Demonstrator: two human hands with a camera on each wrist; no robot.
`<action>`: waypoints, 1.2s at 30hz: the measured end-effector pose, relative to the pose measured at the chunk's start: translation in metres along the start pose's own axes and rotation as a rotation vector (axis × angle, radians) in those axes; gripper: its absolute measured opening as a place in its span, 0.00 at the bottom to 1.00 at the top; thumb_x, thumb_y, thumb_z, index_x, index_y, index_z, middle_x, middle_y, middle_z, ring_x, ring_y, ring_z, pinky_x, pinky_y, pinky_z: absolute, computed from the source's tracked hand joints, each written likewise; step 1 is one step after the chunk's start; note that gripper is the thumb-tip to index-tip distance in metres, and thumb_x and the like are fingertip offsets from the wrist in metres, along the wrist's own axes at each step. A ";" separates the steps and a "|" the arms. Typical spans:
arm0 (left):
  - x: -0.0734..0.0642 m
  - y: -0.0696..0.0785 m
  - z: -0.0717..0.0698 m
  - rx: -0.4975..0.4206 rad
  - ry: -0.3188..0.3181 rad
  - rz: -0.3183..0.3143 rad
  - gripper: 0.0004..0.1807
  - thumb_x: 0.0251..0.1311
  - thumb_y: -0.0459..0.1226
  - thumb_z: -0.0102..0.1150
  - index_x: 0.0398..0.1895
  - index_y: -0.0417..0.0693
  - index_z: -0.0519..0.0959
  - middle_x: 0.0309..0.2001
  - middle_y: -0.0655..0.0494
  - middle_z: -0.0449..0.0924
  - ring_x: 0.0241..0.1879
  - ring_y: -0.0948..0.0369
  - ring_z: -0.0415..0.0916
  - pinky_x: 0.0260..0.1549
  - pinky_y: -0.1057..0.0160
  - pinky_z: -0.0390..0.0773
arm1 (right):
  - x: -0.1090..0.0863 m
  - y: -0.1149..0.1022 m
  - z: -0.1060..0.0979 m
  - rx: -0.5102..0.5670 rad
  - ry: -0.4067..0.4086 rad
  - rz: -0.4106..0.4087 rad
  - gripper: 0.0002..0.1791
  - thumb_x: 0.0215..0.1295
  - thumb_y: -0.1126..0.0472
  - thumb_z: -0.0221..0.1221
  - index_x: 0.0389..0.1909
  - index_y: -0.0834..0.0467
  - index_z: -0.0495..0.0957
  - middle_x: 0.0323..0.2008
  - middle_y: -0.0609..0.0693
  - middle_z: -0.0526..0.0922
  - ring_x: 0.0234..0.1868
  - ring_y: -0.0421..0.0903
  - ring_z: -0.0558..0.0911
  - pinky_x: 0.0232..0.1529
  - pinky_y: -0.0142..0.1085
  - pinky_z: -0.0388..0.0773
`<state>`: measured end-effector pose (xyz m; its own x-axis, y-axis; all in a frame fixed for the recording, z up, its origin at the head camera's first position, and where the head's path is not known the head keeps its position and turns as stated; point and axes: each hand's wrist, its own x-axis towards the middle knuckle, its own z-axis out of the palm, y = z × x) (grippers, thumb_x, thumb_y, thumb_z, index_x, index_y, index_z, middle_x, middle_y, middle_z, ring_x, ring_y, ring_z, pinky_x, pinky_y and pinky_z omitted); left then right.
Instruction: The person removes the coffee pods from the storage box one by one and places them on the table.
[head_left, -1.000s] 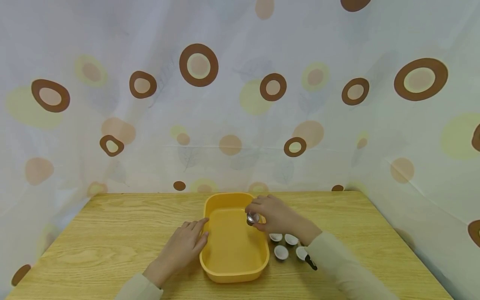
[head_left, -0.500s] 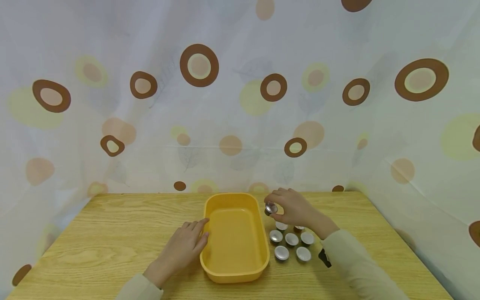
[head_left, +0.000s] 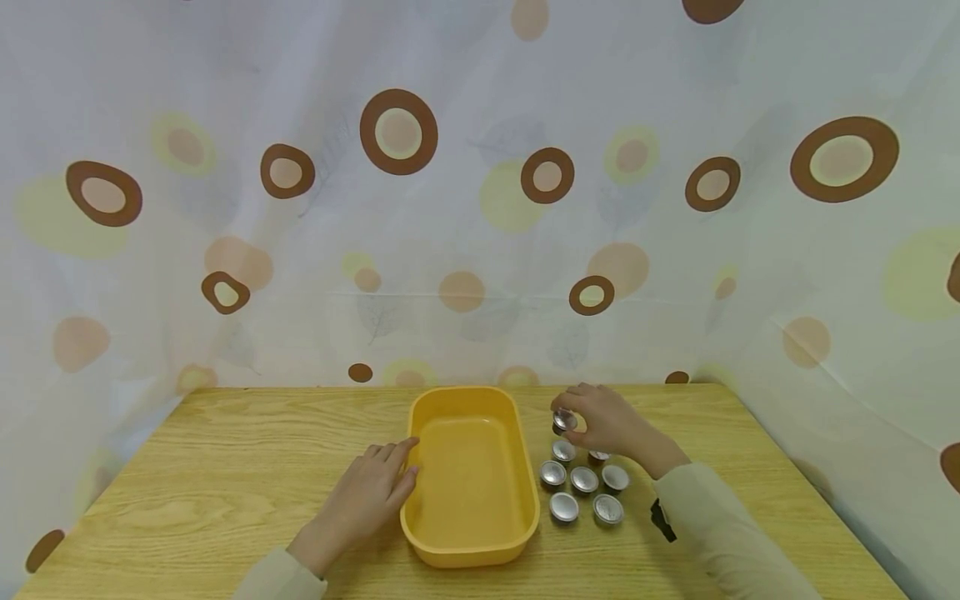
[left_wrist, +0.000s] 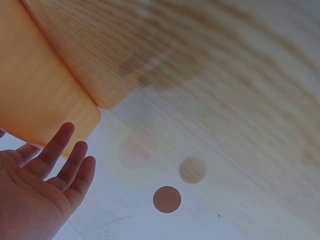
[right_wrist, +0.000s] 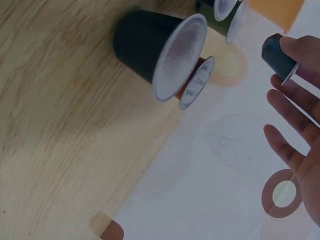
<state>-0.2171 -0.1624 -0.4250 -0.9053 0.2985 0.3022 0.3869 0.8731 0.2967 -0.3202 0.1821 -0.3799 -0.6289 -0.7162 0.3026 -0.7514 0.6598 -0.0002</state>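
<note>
My right hand pinches a coffee capsule with a silver foil lid, at the far end of a group of capsules. In the right wrist view the held capsule has a dark body, gripped by the thumb and a finger while the other fingers extend. Several more capsules stand foil side up on the table, right of a yellow plastic tub. My left hand rests against the tub's left rim, its fingers loosely extended. Inside the tub only its bare yellow bottom shows.
The wooden table extends to both sides of the tub. A patterned curtain hangs behind and beside it. In the right wrist view, a dark capsule and one with a printed lid stand close to the camera.
My right hand has moved from over the tub's right rim to the far end of the capsule group, carrying the capsule, and uncovered more capsules. The left hand and tub stay put.
</note>
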 end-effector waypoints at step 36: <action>0.000 0.001 -0.002 -0.001 -0.004 -0.002 0.23 0.67 0.46 0.42 0.61 0.47 0.67 0.54 0.53 0.75 0.52 0.54 0.71 0.49 0.51 0.72 | -0.006 0.019 0.033 0.031 -0.141 0.137 0.19 0.46 0.62 0.67 0.42 0.53 0.77 0.37 0.46 0.79 0.43 0.50 0.77 0.49 0.60 0.69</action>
<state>-0.2160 -0.1626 -0.4229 -0.9066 0.2985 0.2982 0.3856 0.8731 0.2982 -0.3372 0.1914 -0.4127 -0.7460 -0.6461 0.1614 -0.6611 0.7477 -0.0625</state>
